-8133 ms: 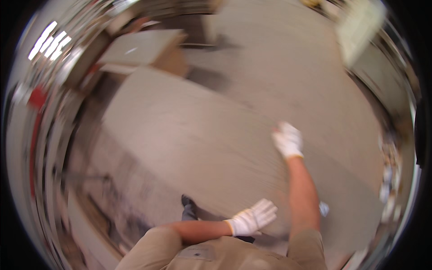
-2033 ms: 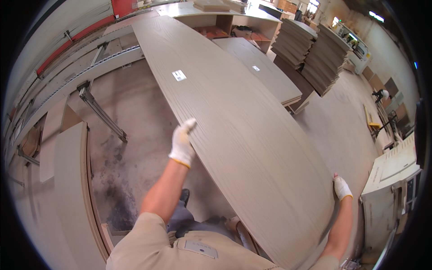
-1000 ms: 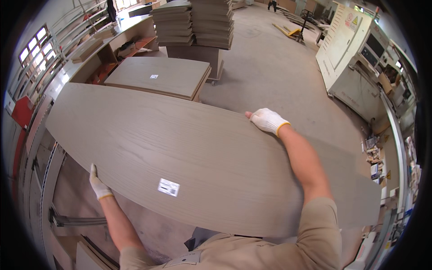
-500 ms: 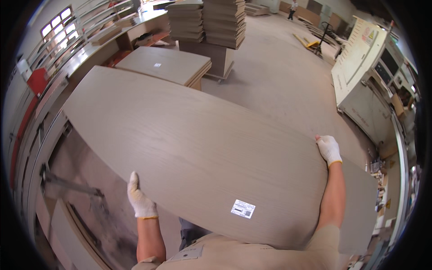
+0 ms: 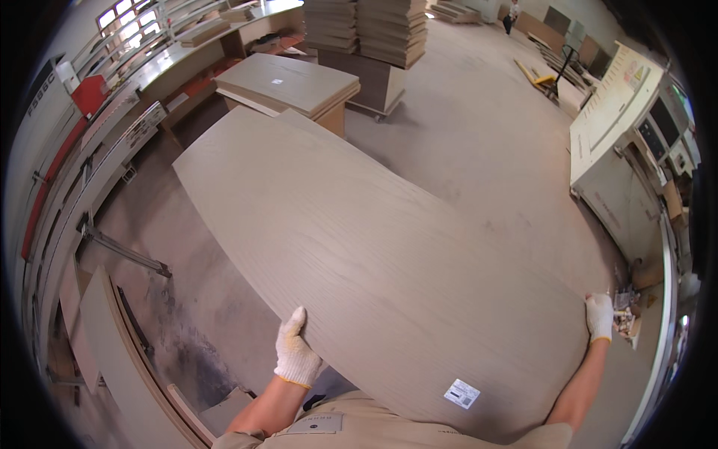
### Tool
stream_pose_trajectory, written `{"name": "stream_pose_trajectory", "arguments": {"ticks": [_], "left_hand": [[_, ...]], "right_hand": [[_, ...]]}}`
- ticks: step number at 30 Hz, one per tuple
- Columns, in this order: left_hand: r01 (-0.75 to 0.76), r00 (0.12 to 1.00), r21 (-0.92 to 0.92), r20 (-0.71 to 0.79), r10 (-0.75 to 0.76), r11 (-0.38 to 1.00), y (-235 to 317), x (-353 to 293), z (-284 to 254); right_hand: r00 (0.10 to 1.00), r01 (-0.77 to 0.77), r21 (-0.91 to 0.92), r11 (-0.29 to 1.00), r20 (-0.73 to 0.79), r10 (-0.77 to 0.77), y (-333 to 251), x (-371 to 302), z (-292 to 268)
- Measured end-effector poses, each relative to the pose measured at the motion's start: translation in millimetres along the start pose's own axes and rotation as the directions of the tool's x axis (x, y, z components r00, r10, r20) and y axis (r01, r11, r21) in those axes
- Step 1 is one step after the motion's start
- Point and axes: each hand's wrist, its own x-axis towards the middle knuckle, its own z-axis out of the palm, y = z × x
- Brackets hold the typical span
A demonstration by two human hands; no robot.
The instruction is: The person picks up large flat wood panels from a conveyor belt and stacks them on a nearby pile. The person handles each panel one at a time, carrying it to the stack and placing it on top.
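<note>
A long grey-brown wood-grain panel spans the middle of the view, a white label stuck near its close end. My left hand, in a white knit glove, grips the near left edge, thumb on top and the other fingers hidden beneath. At the right end, my right hand, gloved likewise, is closed on the panel's edge; its fingertips are partly hidden. Along the far side another panel's corner shows from under the held one, and a similar board surface shows below my right forearm.
Ahead stands a low stack of panels, with taller board stacks behind it. A machine with a red part and metal rails runs along the left. A white control cabinet stands right, a yellow pallet truck beyond, and a distant person.
The held panel has shifted right and turned in view, its far end swinging away from the left-hand rails. Both hands have moved right and lower with it, still gripping.
</note>
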Motion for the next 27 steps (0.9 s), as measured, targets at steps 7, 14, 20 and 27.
{"name": "stream_pose_trajectory", "arguments": {"ticks": [7, 14, 20, 27], "left_hand": [[-0.068, 0.997, 0.007, -0.033, 0.069, 0.998, -16, -14, 27], [-0.039, 0.995, 0.035, -0.093, 0.042, 0.999, -88, -34, 33], [-0.057, 0.992, 0.103, -0.107, 0.068, 0.993, -146, -40, 35], [-0.019, 0.999, 0.114, -0.037, 0.023, 0.993, -178, -47, 45]], "right_hand": [[0.988, -0.154, 0.096, 0.983, -0.007, 0.155, 25, -31, 8], [0.998, -0.024, 0.082, 0.996, -0.054, 0.029, 130, -33, 42], [0.996, -0.075, 0.147, 0.986, -0.037, 0.081, 174, -20, 57], [0.989, -0.146, 0.152, 0.978, 0.029, 0.143, 205, -3, 85]]}}
